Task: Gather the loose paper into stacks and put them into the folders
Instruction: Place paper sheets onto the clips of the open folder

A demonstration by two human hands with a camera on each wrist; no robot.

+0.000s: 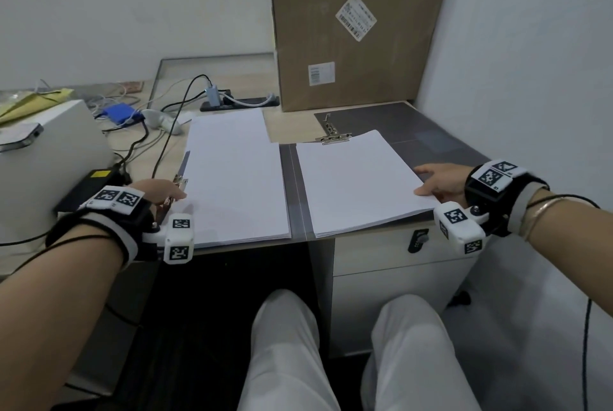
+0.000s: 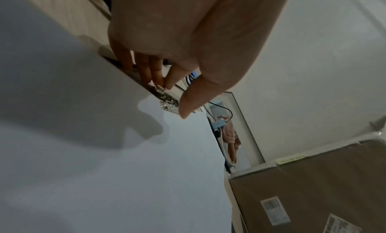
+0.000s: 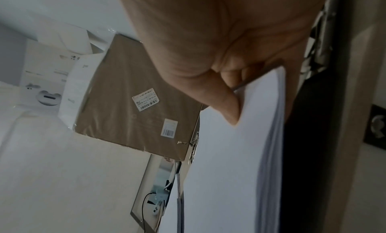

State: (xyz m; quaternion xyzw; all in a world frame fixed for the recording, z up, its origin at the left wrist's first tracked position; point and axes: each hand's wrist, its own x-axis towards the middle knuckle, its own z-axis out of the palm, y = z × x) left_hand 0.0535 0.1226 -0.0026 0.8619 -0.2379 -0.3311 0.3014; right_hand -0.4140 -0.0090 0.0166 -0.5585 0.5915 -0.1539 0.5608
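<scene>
Two stacks of white paper lie side by side at the desk's front edge. The left stack rests on a folder whose metal clip runs along its left side. My left hand touches that clip with nearly straight fingertips, thumb apart. The right stack lies on an open dark folder, its top edge at the metal clip. My right hand pinches this stack's right edge, thumb on top and fingers under, lifting it slightly.
A tall cardboard box leans on the back wall behind the dark folder. A power strip with cables lies behind the left stack. A white machine with a phone on it stands left. The right wall is close.
</scene>
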